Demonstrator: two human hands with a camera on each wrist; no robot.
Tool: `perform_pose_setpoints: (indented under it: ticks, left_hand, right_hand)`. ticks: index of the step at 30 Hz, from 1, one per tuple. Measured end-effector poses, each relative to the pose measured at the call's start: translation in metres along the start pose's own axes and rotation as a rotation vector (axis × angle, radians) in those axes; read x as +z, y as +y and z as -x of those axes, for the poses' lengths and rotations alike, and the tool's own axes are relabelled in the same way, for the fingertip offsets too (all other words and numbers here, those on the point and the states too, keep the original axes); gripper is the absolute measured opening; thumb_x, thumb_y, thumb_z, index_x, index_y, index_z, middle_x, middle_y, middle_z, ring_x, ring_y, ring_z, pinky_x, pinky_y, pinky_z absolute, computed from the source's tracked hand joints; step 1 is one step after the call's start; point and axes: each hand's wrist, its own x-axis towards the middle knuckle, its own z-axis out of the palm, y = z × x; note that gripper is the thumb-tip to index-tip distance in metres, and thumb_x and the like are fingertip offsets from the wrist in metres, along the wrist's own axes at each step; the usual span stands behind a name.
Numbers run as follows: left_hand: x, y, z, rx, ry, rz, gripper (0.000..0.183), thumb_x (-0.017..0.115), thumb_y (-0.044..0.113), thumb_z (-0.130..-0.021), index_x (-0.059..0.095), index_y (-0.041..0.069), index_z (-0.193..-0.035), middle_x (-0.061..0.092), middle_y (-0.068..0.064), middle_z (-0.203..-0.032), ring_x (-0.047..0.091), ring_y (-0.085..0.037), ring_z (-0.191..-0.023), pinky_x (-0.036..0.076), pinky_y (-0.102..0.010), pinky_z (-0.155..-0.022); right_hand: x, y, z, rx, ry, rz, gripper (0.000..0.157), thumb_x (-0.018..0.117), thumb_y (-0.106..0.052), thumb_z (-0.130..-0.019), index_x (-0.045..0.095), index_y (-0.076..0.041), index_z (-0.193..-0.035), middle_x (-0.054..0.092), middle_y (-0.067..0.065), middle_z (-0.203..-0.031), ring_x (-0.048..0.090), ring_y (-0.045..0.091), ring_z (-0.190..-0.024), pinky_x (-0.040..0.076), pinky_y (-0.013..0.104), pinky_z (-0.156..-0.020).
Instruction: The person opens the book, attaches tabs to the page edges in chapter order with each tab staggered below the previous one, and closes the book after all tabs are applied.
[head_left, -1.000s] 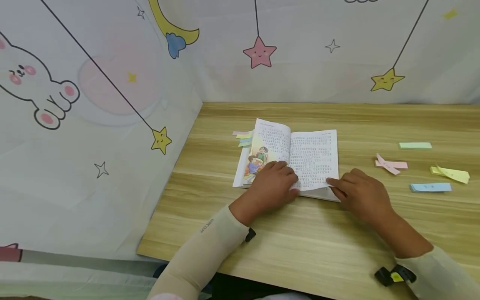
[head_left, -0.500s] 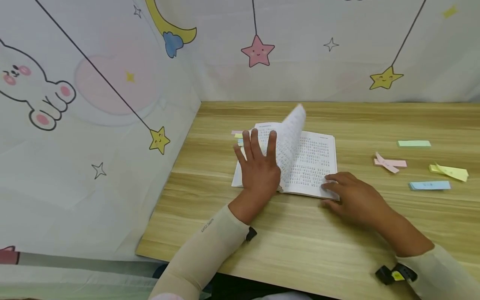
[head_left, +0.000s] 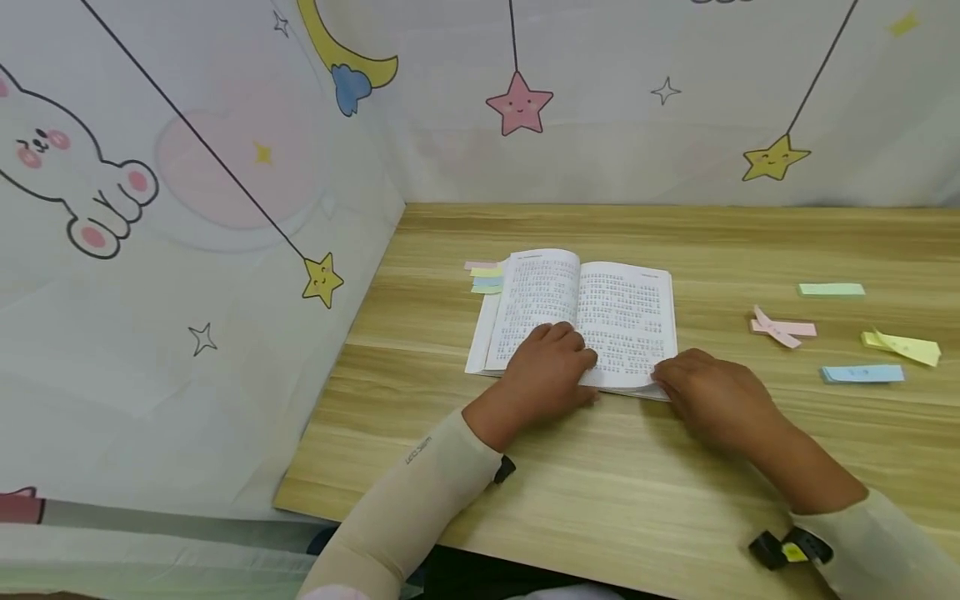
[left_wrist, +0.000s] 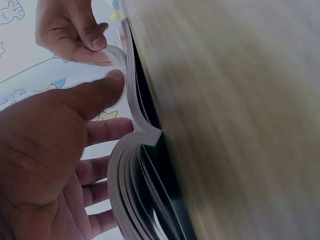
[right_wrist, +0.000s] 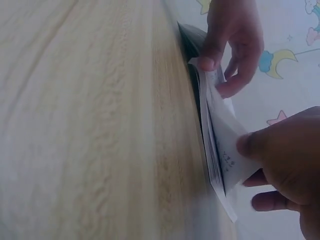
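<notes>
An open book [head_left: 626,312] with printed text on both pages lies on the wooden table. Coloured index tabs [head_left: 486,279] stick out from its left edge. My left hand [head_left: 546,371] rests over the lower inner part of the left page, near the spine, its fingers loosely bent and not gripping. At the lower right corner, my right hand [head_left: 712,400] pinches a page [right_wrist: 232,155] between thumb and fingers. In the right wrist view that page curves up from the pages below it, and its corner is hidden by the fingers.
Right of the book lie loose tab strips: green [head_left: 831,290], pink [head_left: 782,329], yellow [head_left: 900,347] and blue [head_left: 862,374]. A white cloth backdrop [head_left: 600,167] with cartoon prints stands behind and left of the table [head_left: 660,500].
The illustrated left page is covered by a turned page. My left hand spread over the left side, then returned to the middle. My right hand released one page and pinches another.
</notes>
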Motion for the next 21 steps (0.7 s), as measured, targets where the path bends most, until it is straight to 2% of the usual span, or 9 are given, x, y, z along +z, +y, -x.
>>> perform_pose_setpoints:
  ticks: [4, 7, 9, 11, 13, 16, 18, 19, 21]
  left_hand:
    - [0.0016, 0.0002, -0.0020, -0.013, 0.011, 0.008, 0.032, 0.060, 0.054, -0.086, 0.063, 0.027, -0.103, 0.051, 0.007, -0.105, 0.039, -0.015, -0.111, 0.026, -0.037, -0.100]
    - [0.0025, 0.0005, -0.0034, -0.015, 0.030, 0.001, 0.021, 0.058, 0.045, -0.089, 0.065, 0.028, -0.100, 0.053, 0.007, -0.104, 0.040, -0.015, -0.110, 0.028, -0.037, -0.099]
    - [0.0030, 0.0008, -0.0046, -0.039, 0.043, 0.010, 0.024, 0.055, 0.040, -0.091, 0.063, 0.026, -0.109, 0.055, 0.007, -0.107, 0.042, -0.015, -0.111, 0.030, -0.037, -0.099]
    - [0.0031, 0.0008, -0.0066, -0.100, 0.087, 0.037, 0.036, 0.052, 0.039, -0.092, 0.056, 0.022, -0.123, 0.058, 0.005, -0.104, 0.050, -0.015, -0.105, 0.038, -0.036, -0.090]
    - [0.0022, 0.0004, -0.0083, -0.205, 0.168, 0.088, 0.055, 0.049, 0.042, -0.092, 0.039, 0.016, -0.140, 0.061, 0.002, -0.098, 0.057, -0.016, -0.091, 0.045, -0.034, -0.076]
    - [0.0010, -0.0020, -0.0097, -0.351, 0.388, 0.116, 0.079, 0.055, 0.039, -0.089, 0.013, 0.009, -0.149, 0.061, -0.008, -0.098, 0.059, -0.021, -0.076, 0.046, -0.035, -0.057]
    - [0.0003, -0.0043, -0.0089, -0.407, 0.511, 0.076, 0.083, 0.059, 0.028, -0.086, 0.008, 0.011, -0.150, 0.054, -0.016, -0.115, 0.059, -0.029, -0.094, 0.049, -0.038, -0.070]
    - [-0.0003, -0.0055, -0.0082, -0.417, 0.536, 0.036, 0.085, 0.061, 0.023, -0.084, 0.008, 0.014, -0.150, 0.046, -0.020, -0.127, 0.053, -0.033, -0.109, 0.047, -0.041, -0.082]
    - [-0.0024, -0.0067, -0.0068, -0.388, 0.507, -0.060, 0.086, 0.066, 0.016, -0.080, 0.016, 0.020, -0.150, 0.022, -0.023, -0.146, 0.025, -0.040, -0.133, 0.027, -0.050, -0.103]
  right_hand:
    - [-0.0002, 0.0021, -0.0007, -0.050, 0.134, 0.036, 0.010, 0.069, -0.017, -0.082, 0.067, -0.012, -0.091, 0.064, -0.002, -0.089, 0.058, 0.019, -0.091, 0.050, 0.037, -0.064]
    - [-0.0006, 0.0034, -0.0001, -0.073, 0.227, 0.032, 0.015, 0.069, -0.019, -0.081, 0.066, -0.010, -0.092, 0.063, 0.001, -0.094, 0.057, 0.022, -0.095, 0.050, 0.037, -0.065]
    - [-0.0011, 0.0037, 0.0014, -0.067, 0.282, 0.016, 0.023, 0.065, -0.027, -0.085, 0.064, -0.007, -0.097, 0.061, 0.005, -0.103, 0.056, 0.024, -0.099, 0.050, 0.039, -0.062]
    - [-0.0015, 0.0038, 0.0025, -0.057, 0.331, -0.002, 0.035, 0.059, -0.037, -0.090, 0.062, -0.005, -0.103, 0.057, 0.009, -0.113, 0.054, 0.026, -0.105, 0.050, 0.040, -0.061]
    - [-0.0016, 0.0043, 0.0032, -0.048, 0.360, -0.015, 0.045, 0.052, -0.045, -0.092, 0.060, -0.004, -0.109, 0.054, 0.011, -0.119, 0.052, 0.027, -0.109, 0.049, 0.042, -0.061]
    - [-0.0012, 0.0056, 0.0027, -0.062, 0.338, -0.012, 0.041, 0.057, -0.041, -0.091, 0.061, -0.005, -0.111, 0.054, 0.011, -0.119, 0.051, 0.029, -0.111, 0.049, 0.042, -0.068]
    - [0.0000, 0.0071, 0.0035, -0.067, 0.276, 0.006, 0.034, 0.064, -0.032, -0.087, 0.063, -0.007, -0.111, 0.055, 0.010, -0.119, 0.050, 0.028, -0.112, 0.048, 0.043, -0.074]
    - [0.0008, 0.0078, 0.0041, -0.069, 0.249, 0.016, 0.031, 0.067, -0.026, -0.084, 0.065, -0.009, -0.110, 0.056, 0.010, -0.118, 0.050, 0.029, -0.112, 0.048, 0.043, -0.074]
    - [0.0025, 0.0089, 0.0058, -0.071, 0.185, 0.032, 0.030, 0.068, -0.020, -0.081, 0.067, -0.010, -0.109, 0.058, 0.008, -0.117, 0.049, 0.028, -0.112, 0.048, 0.043, -0.077]
